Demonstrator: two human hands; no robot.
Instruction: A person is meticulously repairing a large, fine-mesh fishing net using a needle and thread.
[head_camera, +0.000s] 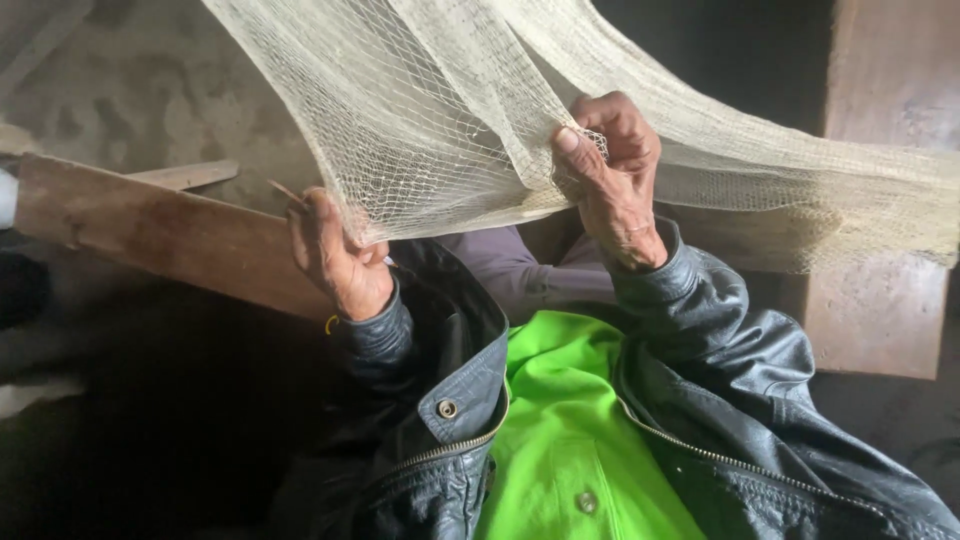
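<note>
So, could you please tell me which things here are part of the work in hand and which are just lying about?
In use: the pale net, pinched by the right hand; the thin stick at the left hand.

Lying about: the wooden plank; the wooden board.

net above plank

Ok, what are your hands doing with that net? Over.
Left hand pinching the net edge, thin stick alongside. Right hand gripping mesh, holding it up. Nothing in the way.
</note>
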